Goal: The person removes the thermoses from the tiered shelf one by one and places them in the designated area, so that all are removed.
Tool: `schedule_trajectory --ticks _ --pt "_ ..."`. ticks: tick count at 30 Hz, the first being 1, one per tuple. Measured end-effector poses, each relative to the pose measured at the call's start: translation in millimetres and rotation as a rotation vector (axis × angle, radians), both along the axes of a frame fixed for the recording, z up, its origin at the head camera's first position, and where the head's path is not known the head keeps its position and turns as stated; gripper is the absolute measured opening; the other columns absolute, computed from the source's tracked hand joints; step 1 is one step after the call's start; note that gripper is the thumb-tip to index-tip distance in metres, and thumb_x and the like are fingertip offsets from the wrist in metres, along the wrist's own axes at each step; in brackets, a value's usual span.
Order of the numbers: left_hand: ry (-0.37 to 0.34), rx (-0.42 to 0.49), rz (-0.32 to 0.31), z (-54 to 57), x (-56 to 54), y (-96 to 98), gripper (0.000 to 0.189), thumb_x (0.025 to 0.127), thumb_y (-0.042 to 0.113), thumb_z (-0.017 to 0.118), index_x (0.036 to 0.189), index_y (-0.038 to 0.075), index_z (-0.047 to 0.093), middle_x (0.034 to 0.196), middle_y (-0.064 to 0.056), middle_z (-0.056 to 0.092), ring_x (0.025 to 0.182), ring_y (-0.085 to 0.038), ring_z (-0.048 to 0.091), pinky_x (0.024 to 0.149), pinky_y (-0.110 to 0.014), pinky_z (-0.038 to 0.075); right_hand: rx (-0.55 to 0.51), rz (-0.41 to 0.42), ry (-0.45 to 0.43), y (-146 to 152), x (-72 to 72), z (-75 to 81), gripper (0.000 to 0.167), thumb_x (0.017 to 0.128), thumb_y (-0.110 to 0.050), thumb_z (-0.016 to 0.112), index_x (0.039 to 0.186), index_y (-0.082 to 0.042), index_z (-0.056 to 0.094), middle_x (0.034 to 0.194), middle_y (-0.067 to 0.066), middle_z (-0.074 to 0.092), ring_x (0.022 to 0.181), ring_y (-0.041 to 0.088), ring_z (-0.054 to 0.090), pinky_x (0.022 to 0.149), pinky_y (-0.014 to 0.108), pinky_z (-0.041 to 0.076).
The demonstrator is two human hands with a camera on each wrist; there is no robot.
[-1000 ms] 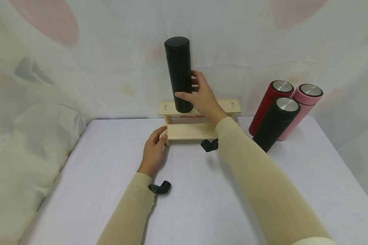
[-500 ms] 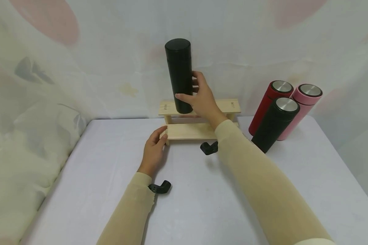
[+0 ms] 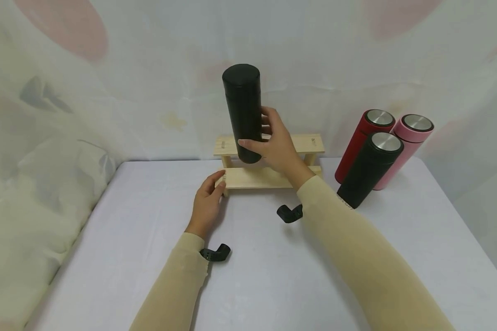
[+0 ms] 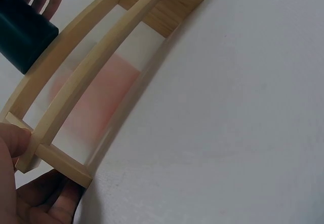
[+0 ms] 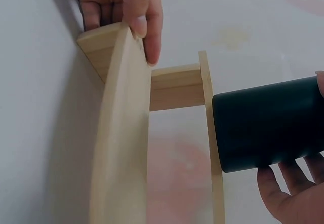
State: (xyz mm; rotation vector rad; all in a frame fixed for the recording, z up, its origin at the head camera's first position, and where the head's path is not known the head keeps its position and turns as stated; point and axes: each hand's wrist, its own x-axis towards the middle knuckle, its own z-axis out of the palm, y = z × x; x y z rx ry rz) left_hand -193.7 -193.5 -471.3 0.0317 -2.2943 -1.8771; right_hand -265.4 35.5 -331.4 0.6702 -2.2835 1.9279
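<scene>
A tall black thermos bottle (image 3: 243, 103) is in my right hand (image 3: 278, 146), thumb across its front and fingers behind. It tilts slightly, its base at the front edge of a two-step wooden rack's upper shelf (image 3: 306, 143); whether they touch I cannot tell. My left hand (image 3: 206, 200) grips the rack's left end at the lower shelf (image 3: 258, 178). In the left wrist view, the thumb lies on the shelf's end and the other fingers curl by the end support (image 4: 66, 165). The right wrist view shows the bottle's base (image 5: 220, 133) beside the upper board.
To the right stand a red thermos bottle (image 3: 360, 142), a pink thermos bottle (image 3: 414, 133) and another black thermos bottle (image 3: 370, 172), close together with steel-topped lids. The rack stands at the back of the white-covered table (image 3: 248, 276), against a patterned curtain (image 3: 149, 69).
My right hand has drawn the black thermos bottle down and towards me, from over the upper shelf to its front edge. The left hand stays at the rack's end.
</scene>
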Motion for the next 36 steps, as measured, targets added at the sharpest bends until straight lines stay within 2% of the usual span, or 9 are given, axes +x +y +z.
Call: schedule_trajectory --ticks 11,16,19,22,24,26,30,33,36 --pt "-0.001 -0.016 0.004 -3.2 2.2 -2.8 0.042 0.116 0.028 0.058 0.156 0.016 0.061 0.161 0.001 0.052 0.150 -0.013 0.044 0.122 -0.038 0.038 -0.082 0.109 0.006 7.4 27.9 -17.0 0.083 0.092 -0.015 0.092 0.161 -0.017 0.045 0.144 0.006 0.057 0.127 0.023 0.062 0.107 0.044 0.054" --pt "-0.016 -0.040 -0.006 -2.0 2.1 -4.7 0.043 0.116 0.028 0.057 0.157 0.015 0.059 0.161 -0.002 0.053 0.150 -0.017 0.044 0.121 -0.042 0.038 -0.114 0.172 0.037 6.2 34.6 -26.5 0.081 0.093 -0.004 0.087 0.162 -0.014 0.045 0.145 0.015 0.059 0.128 0.030 0.064 0.110 0.050 0.052" --pt "-0.043 -0.103 -0.004 2.9 1.5 -7.7 0.054 0.115 0.031 0.058 0.166 0.021 0.045 0.163 -0.007 0.050 0.143 -0.024 0.052 0.114 -0.047 0.045 -0.059 0.220 0.018 -6.7 32.0 -37.6 0.097 0.091 -0.005 0.089 0.170 -0.019 0.033 0.151 0.017 0.053 0.134 0.033 0.060 0.113 0.054 0.048" --pt "0.029 -0.109 0.030 9.0 0.5 -13.0 0.076 0.109 0.021 0.067 0.172 0.023 0.024 0.170 -0.011 0.036 0.145 -0.030 0.047 0.108 -0.054 0.048 0.111 0.261 0.016 -32.7 29.1 -54.9 0.112 0.089 -0.024 0.094 0.174 -0.025 0.021 0.160 0.012 0.047 0.142 0.026 0.051 0.118 0.051 0.042" --pt "0.083 -0.092 0.036 10.0 0.4 -16.4 0.088 0.105 0.011 0.069 0.172 0.024 0.013 0.174 -0.011 0.026 0.148 -0.032 0.042 0.107 -0.055 0.049 0.205 0.269 0.022 -50.5 30.7 -65.0 0.107 0.091 -0.037 0.092 0.174 -0.027 0.024 0.162 0.006 0.045 0.140 0.021 0.051 0.116 0.047 0.043" --pt "0.151 -0.088 0.044 9.0 -0.7 -19.2 0.090 0.102 0.002 0.068 0.172 0.021 0.015 0.174 -0.010 0.025 0.152 -0.030 0.037 0.110 -0.054 0.045 0.292 0.249 0.056 -63.3 34.0 -72.9 0.100 0.094 -0.047 0.088 0.172 -0.026 0.029 0.161 0.001 0.047 0.136 0.018 0.052 0.112 0.043 0.044" --pt "0.192 -0.131 0.033 7.6 -0.8 -14.4 0.078 0.101 -0.005 0.059 0.169 0.011 0.023 0.167 -0.016 0.040 0.148 -0.029 0.043 0.116 -0.045 0.041 0.338 0.183 0.094 -69.1 42.1 -78.2 0.086 0.097 -0.045 0.085 0.166 -0.024 0.038 0.156 -0.002 0.050 0.131 0.016 0.054 0.109 0.040 0.046" --pt "0.245 -0.173 0.033 13.1 -0.1 -6.5 0.072 0.106 0.000 0.061 0.169 0.007 0.027 0.165 -0.019 0.043 0.149 -0.029 0.043 0.122 -0.043 0.034 0.344 0.160 0.150 -65.7 45.6 -76.1 0.080 0.095 -0.045 0.088 0.159 -0.024 0.046 0.151 -0.003 0.055 0.129 0.015 0.055 0.109 0.038 0.046" --pt "0.252 -0.174 0.006 27.1 6.7 1.8 0.070 0.110 0.006 0.062 0.171 0.007 0.029 0.168 -0.018 0.040 0.155 -0.028 0.036 0.127 -0.044 0.026 0.361 0.141 0.212 -61.1 47.7 -74.5 0.075 0.092 -0.046 0.090 0.153 -0.022 0.053 0.146 -0.002 0.059 0.128 0.016 0.055 0.107 0.038 0.046"
